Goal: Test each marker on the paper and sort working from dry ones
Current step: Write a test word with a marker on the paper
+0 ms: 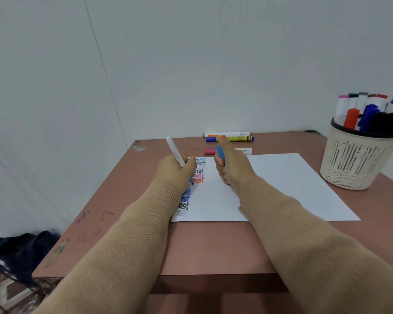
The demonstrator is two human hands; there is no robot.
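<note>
A white sheet of paper (281, 189) lies on the brown table, with a column of "test" words (199, 175) in several colours down its left side. My left hand (175, 169) grips a white marker (175, 152), its blue tip down on the paper among the words. My right hand (232, 164) holds the blue cap (220, 152) just right of the words, thumb raised. Beyond the paper lie three markers: a white one with an orange band (227, 134), a yellow one with a blue cap (230, 139) and a white one with a pink cap (227, 151).
A beige mesh basket (354, 162) holding several capped markers stands at the table's right edge. The table (213, 245) meets a white wall at the back. A dark bag (21, 248) lies on the floor to the left.
</note>
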